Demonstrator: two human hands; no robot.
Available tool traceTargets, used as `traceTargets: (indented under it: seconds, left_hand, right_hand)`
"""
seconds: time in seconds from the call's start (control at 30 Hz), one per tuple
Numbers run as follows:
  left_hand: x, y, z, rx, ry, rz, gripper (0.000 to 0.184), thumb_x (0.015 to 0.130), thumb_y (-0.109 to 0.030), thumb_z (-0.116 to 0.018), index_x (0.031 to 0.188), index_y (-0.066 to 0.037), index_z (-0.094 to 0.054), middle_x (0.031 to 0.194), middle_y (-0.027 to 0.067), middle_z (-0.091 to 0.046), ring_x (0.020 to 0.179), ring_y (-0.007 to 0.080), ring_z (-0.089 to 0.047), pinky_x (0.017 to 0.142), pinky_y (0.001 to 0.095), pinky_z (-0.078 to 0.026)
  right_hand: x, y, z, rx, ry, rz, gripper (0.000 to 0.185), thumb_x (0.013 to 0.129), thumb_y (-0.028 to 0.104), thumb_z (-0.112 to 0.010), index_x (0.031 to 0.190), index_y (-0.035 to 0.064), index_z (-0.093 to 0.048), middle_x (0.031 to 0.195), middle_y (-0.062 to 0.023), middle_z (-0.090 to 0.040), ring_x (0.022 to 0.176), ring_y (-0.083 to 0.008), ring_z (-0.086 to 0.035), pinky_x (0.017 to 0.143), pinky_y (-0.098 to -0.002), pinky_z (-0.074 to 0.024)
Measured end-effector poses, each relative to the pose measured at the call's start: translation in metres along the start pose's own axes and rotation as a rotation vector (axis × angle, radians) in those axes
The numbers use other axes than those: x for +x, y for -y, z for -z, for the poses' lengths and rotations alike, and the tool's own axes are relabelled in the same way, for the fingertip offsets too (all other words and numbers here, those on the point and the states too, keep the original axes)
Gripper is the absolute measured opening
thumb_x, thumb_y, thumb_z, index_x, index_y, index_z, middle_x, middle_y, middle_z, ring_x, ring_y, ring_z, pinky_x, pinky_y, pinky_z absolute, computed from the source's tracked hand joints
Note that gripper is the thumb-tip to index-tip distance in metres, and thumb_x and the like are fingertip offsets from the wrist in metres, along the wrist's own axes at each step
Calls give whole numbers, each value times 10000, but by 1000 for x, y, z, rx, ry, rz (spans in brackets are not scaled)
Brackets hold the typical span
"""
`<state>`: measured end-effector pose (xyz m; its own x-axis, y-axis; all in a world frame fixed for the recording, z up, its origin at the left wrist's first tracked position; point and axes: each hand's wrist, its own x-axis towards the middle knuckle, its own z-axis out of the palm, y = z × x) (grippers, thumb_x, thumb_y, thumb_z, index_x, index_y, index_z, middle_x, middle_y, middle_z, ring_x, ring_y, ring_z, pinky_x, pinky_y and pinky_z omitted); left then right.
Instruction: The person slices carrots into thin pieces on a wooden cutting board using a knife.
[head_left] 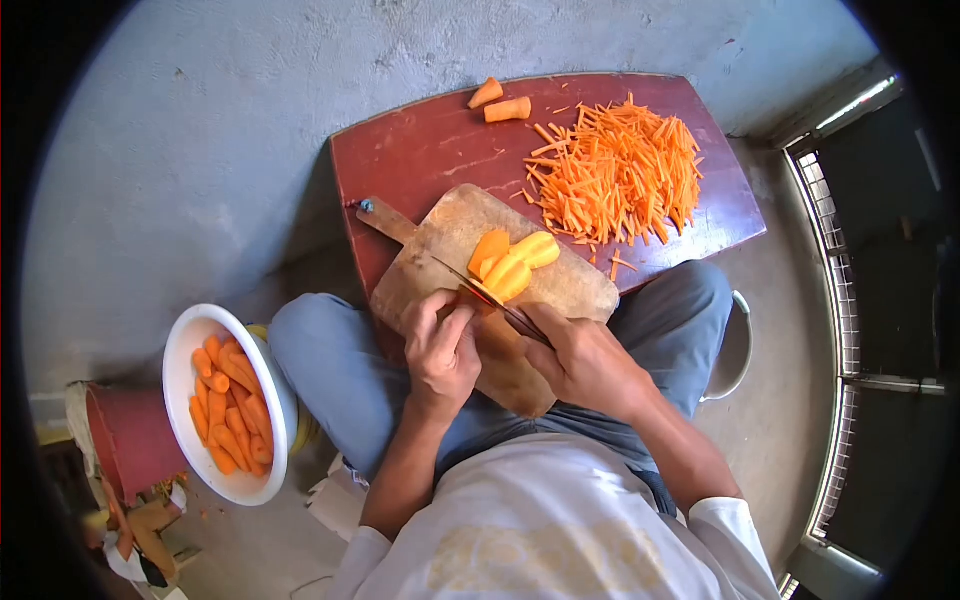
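Observation:
A knife (488, 296) is held in my right hand (590, 362), fingers wrapped round its handle, the blade pointing up-left over the wooden cutting board (450, 225). Beside the blade, my left hand (441, 350) has its fingers curled and pressed together at the board's lower left; what they hold is mostly hidden. Yellow-orange carrot slices (508, 277) lie just beyond the blade, near the board's middle. Behind the board, a large heap of orange carrot strips (620, 175) rests on the red table (420, 140).
Two carrot pieces (508, 110) lie at the table's far edge. A white basin (283, 440) of peeled carrots (230, 400) stands at the left, near a red bucket (135, 435). Part of another person (125, 545) shows at the lower left. A metal-framed grille (840, 290) is at the right.

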<state>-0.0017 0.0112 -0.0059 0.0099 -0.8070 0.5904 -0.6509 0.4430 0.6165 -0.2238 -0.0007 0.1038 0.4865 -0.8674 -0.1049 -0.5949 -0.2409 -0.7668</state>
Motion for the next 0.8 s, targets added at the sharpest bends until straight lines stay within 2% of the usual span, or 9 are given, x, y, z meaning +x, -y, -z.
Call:
traceTargets:
  seconds: [0.07,0.17,0.27,0.57,0.67,0.8]
  left_hand:
    - [5,-5,2,-20,-12,16,385,865,92,-848,1222,-41,-792,1209,135,-708,1098,369,-691,960,482,-568]
    - [9,-6,0,-38,-41,-5,396,837,97,-871,1203,-38,-801,1152,115,-718,1076,359,-695,932,480,-572]
    - [11,-7,2,-22,-47,-9,399,833,98,-874,1201,-44,-809,1142,114,-719,1063,356,-694,919,476,-573]
    - [14,-9,5,10,-43,-20,442,832,97,-874,1237,-70,-818,1139,102,-718,1047,348,-686,920,472,-564]
    - [14,-9,5,3,-50,-25,436,836,101,-864,1233,-74,-824,1114,106,-717,1022,348,-688,918,474,-560]
    - [15,-8,8,-33,-33,-37,404,847,109,-841,1217,-51,-824,1096,124,-719,997,351,-692,888,474,-562]
  right_hand:
    - [-13,11,4,29,-63,73,369,1078,144,-714,1405,1,-620,1004,-278,-771,879,-494,-757,753,-546,-595]
    - [-32,30,16,-21,33,-86,370,1077,133,-716,1412,7,-622,1037,-267,-778,876,-492,-762,752,-545,-600]
    - [-36,38,19,-1,36,-119,370,1078,128,-716,1414,7,-623,1033,-263,-779,873,-495,-764,749,-549,-603]
    - [-37,34,18,-31,15,-68,380,1077,128,-725,1420,1,-625,1000,-262,-775,854,-483,-771,729,-548,-606]
    - [-35,34,19,-29,40,-52,380,1081,172,-711,1400,26,-567,998,-294,-765,878,-529,-744,732,-589,-585]
    - [-31,38,22,-29,103,-91,362,1094,194,-701,1380,26,-556,961,-298,-761,871,-533,-741,733,-594,-580]
